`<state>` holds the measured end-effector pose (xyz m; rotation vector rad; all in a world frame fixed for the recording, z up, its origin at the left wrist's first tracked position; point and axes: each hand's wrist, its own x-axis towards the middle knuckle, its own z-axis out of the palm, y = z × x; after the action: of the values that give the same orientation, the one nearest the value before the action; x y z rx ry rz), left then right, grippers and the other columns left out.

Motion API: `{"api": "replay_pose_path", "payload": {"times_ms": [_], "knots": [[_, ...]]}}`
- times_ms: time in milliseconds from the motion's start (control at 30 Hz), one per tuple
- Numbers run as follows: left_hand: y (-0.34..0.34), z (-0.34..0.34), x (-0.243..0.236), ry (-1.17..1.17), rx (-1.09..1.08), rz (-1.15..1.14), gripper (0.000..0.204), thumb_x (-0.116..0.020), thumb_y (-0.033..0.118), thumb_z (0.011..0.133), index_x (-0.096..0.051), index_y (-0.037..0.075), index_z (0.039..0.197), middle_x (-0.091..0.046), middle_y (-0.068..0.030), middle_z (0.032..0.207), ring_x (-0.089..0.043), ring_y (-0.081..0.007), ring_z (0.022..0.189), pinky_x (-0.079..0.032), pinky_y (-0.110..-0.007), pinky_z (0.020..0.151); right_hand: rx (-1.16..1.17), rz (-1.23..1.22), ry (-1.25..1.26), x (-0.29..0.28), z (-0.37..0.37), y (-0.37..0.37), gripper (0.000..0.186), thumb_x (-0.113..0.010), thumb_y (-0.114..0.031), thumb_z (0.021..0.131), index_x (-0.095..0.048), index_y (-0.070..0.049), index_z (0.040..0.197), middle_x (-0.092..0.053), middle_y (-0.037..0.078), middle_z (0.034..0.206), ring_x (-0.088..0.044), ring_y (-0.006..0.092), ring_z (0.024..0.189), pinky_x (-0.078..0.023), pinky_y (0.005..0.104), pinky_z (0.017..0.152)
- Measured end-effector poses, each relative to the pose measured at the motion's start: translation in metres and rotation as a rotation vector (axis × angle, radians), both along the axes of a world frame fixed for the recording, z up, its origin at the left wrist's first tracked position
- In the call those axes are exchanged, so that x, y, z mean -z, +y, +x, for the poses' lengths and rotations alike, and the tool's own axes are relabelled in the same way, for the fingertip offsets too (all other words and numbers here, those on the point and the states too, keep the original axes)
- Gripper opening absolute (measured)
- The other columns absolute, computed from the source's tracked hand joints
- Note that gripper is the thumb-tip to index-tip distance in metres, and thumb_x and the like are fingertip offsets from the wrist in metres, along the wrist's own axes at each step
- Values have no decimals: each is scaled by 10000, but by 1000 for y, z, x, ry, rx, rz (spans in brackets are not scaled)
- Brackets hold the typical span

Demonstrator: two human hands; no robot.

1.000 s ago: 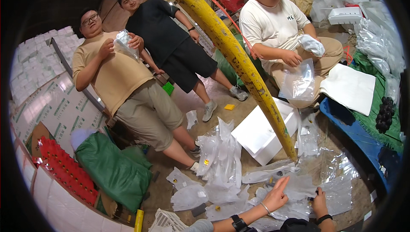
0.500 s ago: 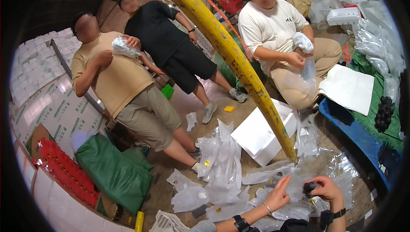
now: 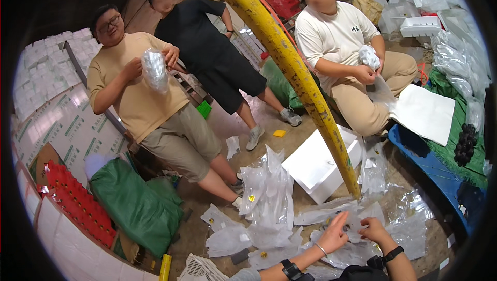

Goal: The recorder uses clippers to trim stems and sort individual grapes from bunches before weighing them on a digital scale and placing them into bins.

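My left hand [image 3: 334, 235] reaches over clear plastic bags [image 3: 321, 263] spread on the floor at the lower right, its fingers stretched out and apart. Close beside it, my right hand [image 3: 374, 229] has bent fingers pressed together, their tips over the plastic and pointing toward the left hand. What those fingertips hold, if anything, is hidden. Some bags carry a small gold sticker [image 3: 251, 198]. A bunch of dark grapes [image 3: 465, 145] lies on green woven cloth to the right, away from both hands.
A yellow pole [image 3: 310, 94] slants down beside a white foam box [image 3: 323, 167]. A blue trough [image 3: 437, 177] curves along the right. Facing me, one person [image 3: 142, 79] holds a clear, puffed-up bag; another sits with white wrapping. A green sack [image 3: 135, 206] and white crate [image 3: 199, 269] lie left.
My right hand has moved left toward the left hand, and the dark fruit it held no longer shows. The standing person has raised the clear bag upright.
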<state>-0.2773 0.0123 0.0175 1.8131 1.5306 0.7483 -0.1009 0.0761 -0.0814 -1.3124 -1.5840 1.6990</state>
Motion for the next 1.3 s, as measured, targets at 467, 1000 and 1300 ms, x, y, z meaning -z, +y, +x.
{"api": "replay_pose_path", "payload": {"times_ms": [467,1000,1300], "knots": [[42,-111,-28,-49,-487,87,678,-615,4,701,-392,-36,1340,-340,-199,1371,-650,-192,748,-526,-285,693,1064,526,-264,-59,226,-141,188,-534,-143,936,-545,38,887,-540,37,834,-482,111,773,-407,245,750],[-74,5,-98,-350,379,-105,527,-501,336,949,-389,29,1362,-432,-157,1337,-464,-257,1206,-383,-353,1001,782,-21,-158,-68,93,-272,282,-564,-167,917,-580,12,1135,-607,65,1045,-527,133,918,-421,258,794],[-115,8,-87,-452,330,-156,496,-369,360,992,-419,8,1337,-491,-212,1301,-478,-328,1217,-366,-359,1011,499,-123,-276,-87,91,-295,410,-571,-97,887,-488,35,1266,-540,125,1250,-501,208,1125,-395,304,936]]}}
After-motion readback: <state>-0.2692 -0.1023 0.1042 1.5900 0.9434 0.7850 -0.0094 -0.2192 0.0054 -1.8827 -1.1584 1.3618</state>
